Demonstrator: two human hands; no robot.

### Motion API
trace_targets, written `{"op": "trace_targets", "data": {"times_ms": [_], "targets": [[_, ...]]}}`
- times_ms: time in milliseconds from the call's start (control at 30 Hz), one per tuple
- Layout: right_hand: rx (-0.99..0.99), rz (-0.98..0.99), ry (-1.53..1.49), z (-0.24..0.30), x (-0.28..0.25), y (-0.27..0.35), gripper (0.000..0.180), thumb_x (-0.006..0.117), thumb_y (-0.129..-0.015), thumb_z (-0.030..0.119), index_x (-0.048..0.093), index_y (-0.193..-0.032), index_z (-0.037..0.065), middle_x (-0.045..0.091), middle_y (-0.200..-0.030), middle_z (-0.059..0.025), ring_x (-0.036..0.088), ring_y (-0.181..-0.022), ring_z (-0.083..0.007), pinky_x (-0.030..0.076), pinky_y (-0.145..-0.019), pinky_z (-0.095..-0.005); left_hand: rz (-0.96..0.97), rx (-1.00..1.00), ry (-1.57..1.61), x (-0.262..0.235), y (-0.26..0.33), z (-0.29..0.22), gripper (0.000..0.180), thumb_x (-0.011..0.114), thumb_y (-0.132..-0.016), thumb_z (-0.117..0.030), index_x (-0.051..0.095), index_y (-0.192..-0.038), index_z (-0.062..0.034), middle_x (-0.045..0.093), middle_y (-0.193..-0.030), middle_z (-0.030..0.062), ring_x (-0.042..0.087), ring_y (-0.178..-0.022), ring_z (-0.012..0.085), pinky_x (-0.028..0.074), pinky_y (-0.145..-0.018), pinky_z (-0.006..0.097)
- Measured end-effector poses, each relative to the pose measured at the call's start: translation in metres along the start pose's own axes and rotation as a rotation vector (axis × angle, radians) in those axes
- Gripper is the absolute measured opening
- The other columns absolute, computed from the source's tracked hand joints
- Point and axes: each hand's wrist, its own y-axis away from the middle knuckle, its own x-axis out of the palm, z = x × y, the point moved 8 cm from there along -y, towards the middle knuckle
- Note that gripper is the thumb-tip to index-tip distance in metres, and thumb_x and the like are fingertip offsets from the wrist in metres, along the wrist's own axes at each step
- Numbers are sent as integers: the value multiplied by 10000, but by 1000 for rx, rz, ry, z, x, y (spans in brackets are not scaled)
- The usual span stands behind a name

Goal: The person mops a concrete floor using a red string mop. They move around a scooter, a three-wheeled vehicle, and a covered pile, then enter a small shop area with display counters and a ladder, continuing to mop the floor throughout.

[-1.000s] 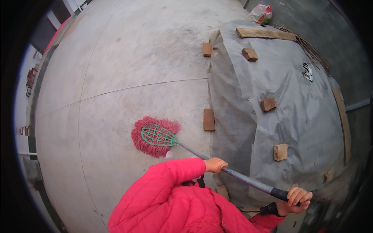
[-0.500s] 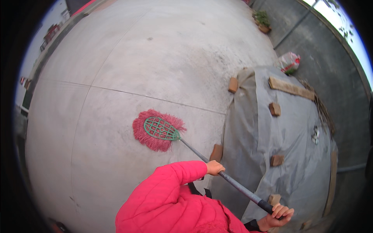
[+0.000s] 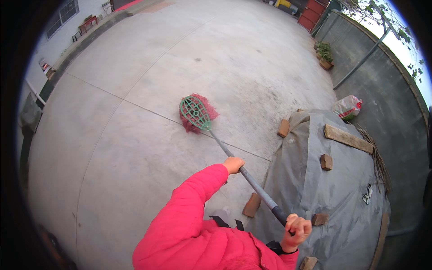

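A long-handled mop (image 3: 257, 182) runs from my lower right out over the concrete ground. Its oval green lattice head (image 3: 195, 112) bears a pink-red fringe (image 3: 209, 106), and lies tilted across a joint line in the concrete. Partway down the grey pole, my left hand (image 3: 234, 164) is wrapped round it, its arm in a puffy pink sleeve. My right hand (image 3: 298, 229) grips the black upper end of the pole, fingers closed. The fringe is partly hidden beneath the lattice.
A heap under a grey tarp (image 3: 288, 180) stands close on my right, weighted with bricks (image 3: 326, 162) and a wooden plank (image 3: 348, 138). Beyond it are a white sack (image 3: 347, 107), potted plants (image 3: 324, 54) and a grey wall (image 3: 382, 85). A raised edge (image 3: 85, 42) borders the far left.
The mop head has swung farther out and a little right, tilting, with its fringe less spread. Both hands have moved forward and left with the pole. My view has shifted too.
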Motion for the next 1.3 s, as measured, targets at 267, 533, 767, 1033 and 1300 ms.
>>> {"op": "trace_targets", "data": {"times_ms": [267, 533, 767, 1033, 1300], "targets": [[1, 12, -341, 5, -63, -45, 216, 423, -831, 170, 367, -651, 64, 337, -463, -9, 328, -369, -120, 301, -437, -277, -32, -126, 29, 1, 71, -32, 117, 591, -610, -199, 535, -634, -100, 566, -661, 109, 549, -666, 322, 422, -559, 425], [364, 312, -475, -69, -2, -55, 228, 394, -826, 65, 356, -602, 49, 363, -463, -30, 362, -397, -143, 323, -453, -302, 20, -328, 191, 47, 124, 1, 201, 643, -635, -267, 552, -671, -92, 569, -669, 135, 549, -669, 338, 425, -573, 416], [306, 243, -401, -98, 21, -92, 272, 391, -852, 159, 343, -603, 59, 338, -446, -26, 353, -364, -139, 336, -448, -314, -34, -289, 329, 34, 88, 31, 126, 576, -653, -181, 552, -751, -106, 577, -690, 132, 554, -685, 341, 424, -584, 429], [215, 25, -284, -105, 44, -150, 256, 388, -840, 210, 340, -624, 82, 314, -414, -11, 312, -310, -125, 358, -435, -301, 210, -79, 336, -2, 13, 57, 144, 538, -666, -190, 542, -805, -155, 587, -740, 106, 557, -714, 326, 421, -597, 429], [85, -8, -9, -128, 111, -170, 247, 391, -847, 160, 327, -620, 86, 329, -450, -8, 339, -352, -120, 362, -479, -304, 41, -51, 206, -48, -85, 135, 115, 531, -684, -165, 565, -792, -151, 596, -709, 102, 575, -685, 313, 435, -587, 435]]}}
